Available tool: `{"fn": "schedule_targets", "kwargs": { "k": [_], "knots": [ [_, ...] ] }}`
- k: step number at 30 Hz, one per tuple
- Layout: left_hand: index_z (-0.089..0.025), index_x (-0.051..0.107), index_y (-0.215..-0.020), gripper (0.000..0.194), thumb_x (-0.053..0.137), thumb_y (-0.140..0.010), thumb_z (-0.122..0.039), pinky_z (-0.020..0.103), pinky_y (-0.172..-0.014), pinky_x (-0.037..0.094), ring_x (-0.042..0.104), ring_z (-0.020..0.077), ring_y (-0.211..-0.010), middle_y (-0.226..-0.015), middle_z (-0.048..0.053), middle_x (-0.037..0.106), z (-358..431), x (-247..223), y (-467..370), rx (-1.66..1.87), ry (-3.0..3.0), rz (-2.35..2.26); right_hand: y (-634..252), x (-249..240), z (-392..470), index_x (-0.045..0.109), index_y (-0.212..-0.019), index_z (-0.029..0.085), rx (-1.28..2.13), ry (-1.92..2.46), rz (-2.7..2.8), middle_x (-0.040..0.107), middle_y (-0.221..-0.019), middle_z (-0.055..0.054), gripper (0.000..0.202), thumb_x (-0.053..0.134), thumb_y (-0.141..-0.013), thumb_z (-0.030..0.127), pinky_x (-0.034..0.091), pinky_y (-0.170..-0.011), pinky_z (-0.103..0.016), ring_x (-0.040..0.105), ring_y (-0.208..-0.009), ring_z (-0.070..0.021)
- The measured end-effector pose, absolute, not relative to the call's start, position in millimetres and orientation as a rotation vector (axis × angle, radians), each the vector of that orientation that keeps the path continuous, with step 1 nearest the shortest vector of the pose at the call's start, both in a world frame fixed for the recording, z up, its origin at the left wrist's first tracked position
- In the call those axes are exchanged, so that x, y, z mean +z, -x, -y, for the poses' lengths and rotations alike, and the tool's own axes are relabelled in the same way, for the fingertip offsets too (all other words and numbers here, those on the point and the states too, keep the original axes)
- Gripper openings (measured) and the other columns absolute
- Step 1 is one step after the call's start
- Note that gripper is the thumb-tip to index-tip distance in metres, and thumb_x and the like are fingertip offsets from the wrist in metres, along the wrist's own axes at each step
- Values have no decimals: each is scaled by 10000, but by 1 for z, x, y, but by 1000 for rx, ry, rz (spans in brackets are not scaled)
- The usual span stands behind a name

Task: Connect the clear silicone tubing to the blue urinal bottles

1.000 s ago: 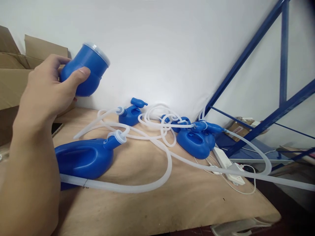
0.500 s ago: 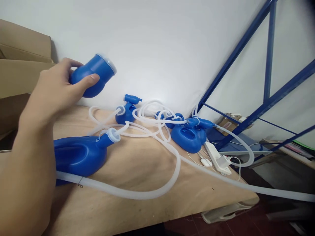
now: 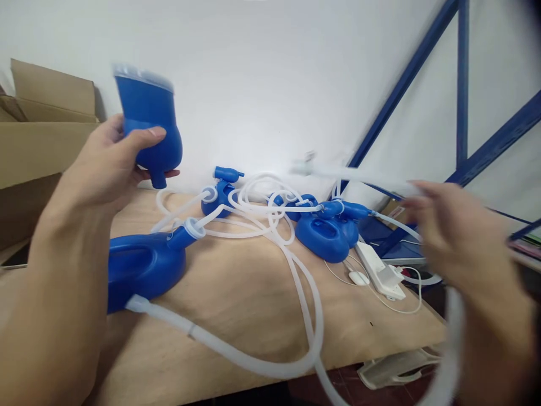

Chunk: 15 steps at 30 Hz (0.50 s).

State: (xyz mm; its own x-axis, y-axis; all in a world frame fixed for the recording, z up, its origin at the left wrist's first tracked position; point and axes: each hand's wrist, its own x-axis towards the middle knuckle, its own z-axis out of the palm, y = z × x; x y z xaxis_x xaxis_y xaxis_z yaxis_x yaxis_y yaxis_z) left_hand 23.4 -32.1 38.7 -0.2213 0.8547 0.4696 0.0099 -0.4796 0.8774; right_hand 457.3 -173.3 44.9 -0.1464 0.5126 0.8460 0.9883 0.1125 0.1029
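Note:
At the upper left, my left hand (image 3: 122, 149) is wrapped round a blue funnel-shaped piece (image 3: 150, 121), its wide pale rim up and narrow spout down. On the right, my right hand (image 3: 443, 225), blurred, grips a translucent white tube (image 3: 359, 173) whose free end points left toward the middle. Below my left hand a blue bottle (image 3: 147, 265) lies on the table, with a tube in its pale-rimmed mouth. Another white tube (image 3: 236, 352) curves across the table front, its end against the bottle.
On the wooden table (image 3: 236, 276) are coiled tubes (image 3: 253, 194), a blue bottle at the back (image 3: 217, 197), more blue bottles (image 3: 323, 237) and a white power strip (image 3: 380, 273). Cardboard boxes (image 3: 51, 141) stand left, a blue metal frame (image 3: 401, 84) right.
My left hand has turned the blue piece upright, bringing its spout into view. My right hand has come into view at the right, holding a tube. The front tube has shifted, showing its end.

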Motion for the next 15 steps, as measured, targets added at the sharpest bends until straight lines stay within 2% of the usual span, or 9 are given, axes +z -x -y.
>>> {"fn": "schedule_targets", "kwargs": {
  "k": [2, 5, 7, 10, 12, 15],
  "knots": [
    [-235, 703, -1139, 320, 710, -821, -276, 599, -997, 599, 710, 341, -1101, -1262, 78, 723, 47, 47, -21, 1761, -1340, -984, -415, 35, 130, 667, -1314, 218, -898, 1374, 1827, 762, -1027, -125, 384, 419, -1120, 439, 573, -784, -388, 734, -904, -239],
    [-230, 712, -1075, 219, 679, -862, -265, 537, -1170, 514, 633, 332, -1316, -1336, 75, 711, 55, 51, -22, 1759, -1292, -863, -354, 19, 85, 616, -1387, 205, -741, 1167, 1902, 727, -1117, -107, 410, 334, -1136, 364, 569, -837, -386, 717, -945, -238],
    [-206, 705, -1012, 189, 722, -839, -279, 530, -1156, 525, 631, 338, -1314, -1282, 98, 728, 48, 48, -22, 1763, -1278, -835, -329, 11, 65, 568, -1472, 236, -628, 1119, 1963, 696, -1071, -79, 427, 326, -1132, 324, 558, -820, -361, 690, -909, -226],
    [-220, 657, -922, 283, 822, -706, -299, 584, -1033, 592, 650, 359, -1260, -1180, 76, 742, 30, 40, -21, 1839, -1129, -803, -323, -3, 41, 568, -1497, 261, -484, 1112, 2072, 657, -986, -58, 434, 357, -1119, 302, 536, -776, -348, 656, -835, -221],
    [-234, 643, -922, 353, 847, -639, -283, 581, -996, 614, 642, 349, -1271, -1211, 60, 728, 20, 36, -19, 1937, -1011, -712, -333, -12, 25, 605, -1462, 253, -419, 1124, 2100, 661, -989, -69, 423, 370, -1115, 309, 526, -774, -365, 658, -839, -234],
    [-231, 650, -985, 389, 837, -647, -280, 560, -1002, 622, 640, 332, -1284, -1311, 82, 696, 12, 32, -19, 2007, -922, -603, -351, -24, 6, 621, -1434, 247, -356, 1124, 2078, 695, -1076, -93, 415, 370, -1113, 327, 528, -821, -405, 678, -919, -266]
  ]
}}
